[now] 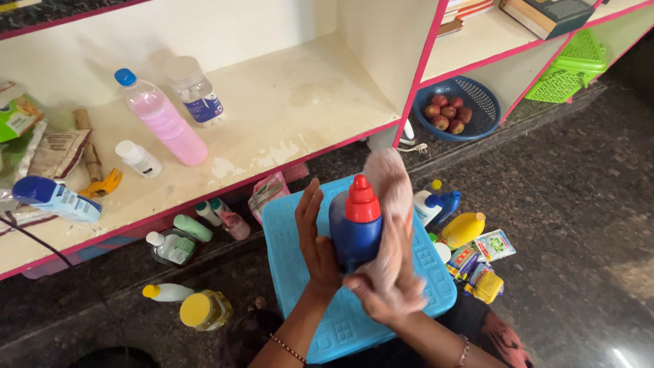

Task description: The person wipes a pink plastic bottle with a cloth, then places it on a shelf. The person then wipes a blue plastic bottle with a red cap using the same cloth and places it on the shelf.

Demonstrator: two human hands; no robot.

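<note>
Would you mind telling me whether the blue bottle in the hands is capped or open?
Capped: the blue bottle held upright wears its red cap.

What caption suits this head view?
Left hand holds a blue bottle; right hand presses a pink cloth on it.

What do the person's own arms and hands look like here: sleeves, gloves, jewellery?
Both forearms are bare, with no sleeves or gloves in view. The left hand has a thin beaded bracelet on its wrist; the right hand has a similar thin bracelet. No rings are discernible.
</note>
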